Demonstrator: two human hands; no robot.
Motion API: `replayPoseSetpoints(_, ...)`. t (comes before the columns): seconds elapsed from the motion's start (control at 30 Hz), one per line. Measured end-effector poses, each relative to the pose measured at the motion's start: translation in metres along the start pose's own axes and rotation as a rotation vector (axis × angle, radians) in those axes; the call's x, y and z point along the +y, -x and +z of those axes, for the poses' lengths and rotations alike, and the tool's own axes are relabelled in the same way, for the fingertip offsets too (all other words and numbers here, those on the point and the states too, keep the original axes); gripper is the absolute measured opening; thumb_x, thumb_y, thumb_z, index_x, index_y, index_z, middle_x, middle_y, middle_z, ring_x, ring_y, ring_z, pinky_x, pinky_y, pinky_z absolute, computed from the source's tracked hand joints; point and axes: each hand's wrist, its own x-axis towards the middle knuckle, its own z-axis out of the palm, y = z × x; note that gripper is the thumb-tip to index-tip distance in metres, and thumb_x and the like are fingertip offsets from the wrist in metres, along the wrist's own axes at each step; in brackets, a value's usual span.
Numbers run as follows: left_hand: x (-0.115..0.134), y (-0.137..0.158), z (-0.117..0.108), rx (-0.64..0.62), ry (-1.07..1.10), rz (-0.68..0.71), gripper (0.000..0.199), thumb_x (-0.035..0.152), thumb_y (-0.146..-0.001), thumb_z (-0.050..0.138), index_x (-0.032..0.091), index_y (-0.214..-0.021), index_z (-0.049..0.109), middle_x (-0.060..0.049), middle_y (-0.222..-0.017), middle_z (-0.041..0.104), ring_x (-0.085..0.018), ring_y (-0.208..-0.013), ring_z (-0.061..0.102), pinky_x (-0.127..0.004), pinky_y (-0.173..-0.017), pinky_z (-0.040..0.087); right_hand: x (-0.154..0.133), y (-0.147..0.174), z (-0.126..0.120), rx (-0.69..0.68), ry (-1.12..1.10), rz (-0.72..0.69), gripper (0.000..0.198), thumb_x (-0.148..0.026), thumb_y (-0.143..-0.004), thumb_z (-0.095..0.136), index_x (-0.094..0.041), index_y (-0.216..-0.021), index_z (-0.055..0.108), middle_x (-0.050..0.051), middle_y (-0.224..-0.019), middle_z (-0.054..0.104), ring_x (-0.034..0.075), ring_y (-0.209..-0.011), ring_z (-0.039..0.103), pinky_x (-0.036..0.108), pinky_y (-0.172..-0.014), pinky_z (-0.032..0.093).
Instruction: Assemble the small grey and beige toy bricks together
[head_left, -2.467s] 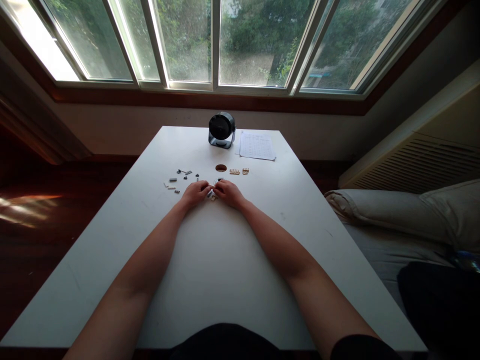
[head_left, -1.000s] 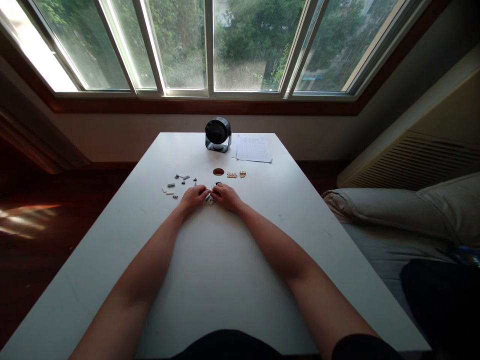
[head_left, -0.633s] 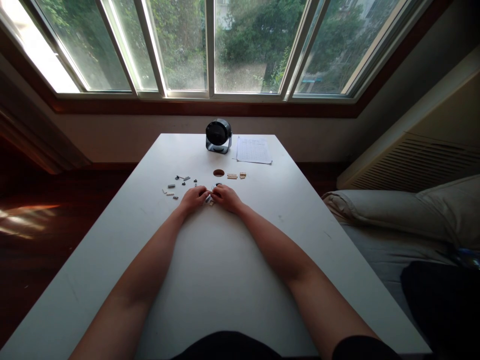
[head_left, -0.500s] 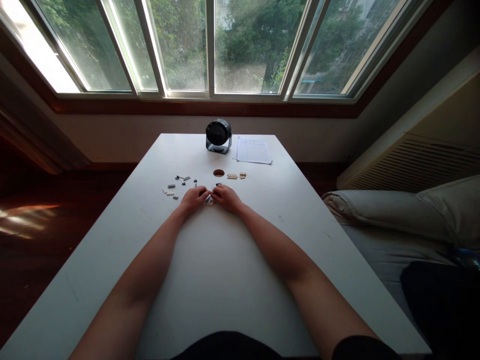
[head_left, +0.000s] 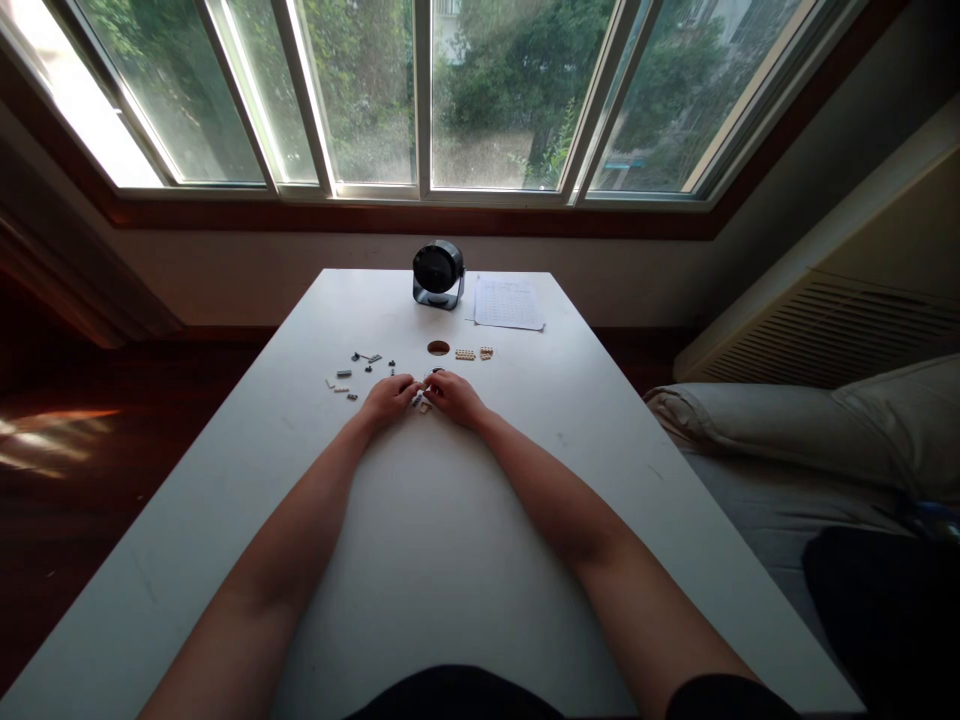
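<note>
White worktop (head_left: 450,560) fills most of the view, narrowing toward the far edge. Window (head_left: 495,100) beyond it, several panes, trees outside. Right side: slatted panel (head_left: 862,320), grey bed (head_left: 772,500) with a rolled cushion (head_left: 780,410). Left side: dark red floor (head_left: 75,480), sunlit patch.

Paper sheet (head_left: 510,302), printed, lies near the far edge; black round fan-like device (head_left: 438,270) stands upright on its bracket just left of it.

Left hand (head_left: 391,396) and right hand (head_left: 451,393) close together mid-worktop, fingers curled inward, fingertips nearly meeting. Something tiny and pale shows between the fingertips; can't tell which hand grips it, or how tightly.

Round hole (head_left: 439,348) in the worktop beyond the hands. Right of it, two groups of tan blocks, larger (head_left: 465,354) and smaller (head_left: 487,352). Left of the left hand, scattered: grey bar (head_left: 343,373), pale strip (head_left: 341,389), grey pieces (head_left: 375,358), small dark block (head_left: 352,397). Just below the fingertips: grey bit (head_left: 417,401) and tan bit (head_left: 426,408), exact shapes too small to read.
</note>
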Motion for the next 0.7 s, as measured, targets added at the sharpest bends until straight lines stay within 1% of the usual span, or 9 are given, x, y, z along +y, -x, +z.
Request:
replayPoseSetpoints(0.1,-0.0006,0.0003,0.0001,-0.004,0.009,-0.012,0.036,0.046,-0.093,0.043,0.020,-0.073,0.057,0.000,-0.066,0.059,-0.015,-0.065,0.050,-0.027,-0.061,0.035,-0.0008,0.0000,-0.0008,0.000,0.008,-0.005,0.010,-0.026,-0.091,0.058,-0.021,-0.096,0.064,0.002,-0.088,0.060,0.015,-0.080,0.051,0.025,-0.073,0.036)
replayPoseSetpoints(0.17,-0.0008,0.0009,0.0004,-0.004,0.020,-0.027,0.035,0.047,-0.093,0.044,0.020,-0.078,0.060,0.000,-0.069,0.062,-0.015,-0.066,0.052,-0.026,-0.062,0.036,-0.0016,-0.0003,-0.0014,-0.002,0.014,0.003,0.010,-0.027,-0.092,0.057,-0.021,-0.097,0.064,0.003,-0.090,0.060,0.015,-0.081,0.051,0.025,-0.075,0.036)
replayPoseSetpoints(0.3,-0.0001,0.0023,0.0005,0.029,0.072,-0.048,0.029,0.044,-0.091,0.049,0.022,-0.103,0.064,-0.002,-0.084,0.069,-0.016,-0.072,0.057,-0.026,-0.066,0.040,-0.0025,-0.0010,-0.0028,-0.009,0.015,0.014,0.012,-0.030,-0.093,0.056,-0.020,-0.094,0.062,0.003,-0.090,0.060,0.015,-0.082,0.051,0.025,-0.075,0.036)
replayPoseSetpoints(0.37,0.0002,0.0029,0.0003,0.036,0.094,-0.044,0.029,0.042,-0.090,0.050,0.023,-0.108,0.063,-0.002,-0.089,0.070,-0.016,-0.075,0.059,-0.026,-0.068,0.041,-0.0025,-0.0012,-0.0032,-0.013,0.013,0.016,0.012,-0.030,-0.093,0.056,-0.020,-0.092,0.061,0.003,-0.090,0.060,0.015,-0.082,0.051,0.025,-0.075,0.035)
replayPoseSetpoints(0.43,0.0001,0.0032,0.0001,0.032,0.095,-0.030,0.027,0.041,-0.090,0.050,0.022,-0.106,0.063,-0.002,-0.086,0.069,-0.016,-0.074,0.059,-0.026,-0.068,0.041,-0.0023,-0.0013,-0.0032,-0.016,0.011,0.021,0.012,-0.029,-0.093,0.055,-0.019,-0.090,0.061,0.002,-0.089,0.060,0.015,-0.081,0.050,0.025,-0.074,0.035)
replayPoseSetpoints(0.57,-0.0012,0.0026,0.0004,0.021,0.060,-0.013,0.027,0.043,-0.092,0.047,0.022,-0.097,0.063,0.000,-0.073,0.065,-0.015,-0.066,0.055,-0.026,-0.064,0.039,-0.0020,-0.0016,-0.0027,-0.014,0.002,0.025,0.013,-0.029,-0.094,0.053,-0.019,-0.088,0.059,0.002,-0.088,0.059,0.014,-0.081,0.049,0.024,-0.073,0.034)
replayPoseSetpoints(0.7,-0.0021,0.0014,0.0014,0.011,0.032,0.008,0.032,0.045,-0.093,0.044,0.020,-0.085,0.063,0.000,-0.070,0.062,-0.015,-0.065,0.052,-0.026,-0.063,0.036,-0.0009,-0.0023,-0.0033,-0.016,0.004,-0.001,0.020,-0.029,-0.098,0.047,-0.019,-0.084,0.058,0.001,-0.087,0.057,0.014,-0.080,0.048,0.025,-0.074,0.034)
